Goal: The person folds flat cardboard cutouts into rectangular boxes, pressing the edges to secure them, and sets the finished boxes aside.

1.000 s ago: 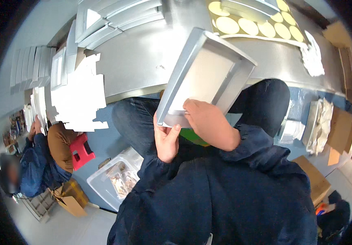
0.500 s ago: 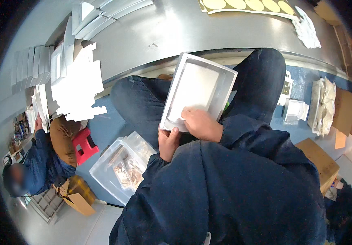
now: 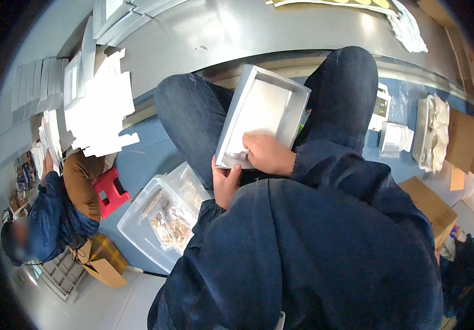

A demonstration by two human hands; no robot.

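An uncovered white cardboard box (image 3: 287, 113), shallow and rectangular, rests tilted over my lap between my knees. My left hand (image 3: 226, 184) grips its near left corner from outside, thumb up against the near wall. Over the near wall reaches my right hand (image 3: 268, 154), with curled fingers pressed against the inside of that wall. Its fingertips are partly hidden, and the thumb does not show clearly. The bottom of the box looks bright white, and I see nothing lying in it.
A steel table (image 3: 209, 47) spans the far side, with white boxes (image 3: 124, 22) at its left. A clear plastic bin (image 3: 138, 223) holding packets stands by my left thigh. Further left, a person (image 3: 55, 203) works near a red stool (image 3: 110, 192). A cardboard carton (image 3: 426, 206) is at right.
The view has shifted a little, and the box sits slightly higher and turned. My right hand remains at the near wall, its fingers more tightly curled. My left hand keeps its corner.
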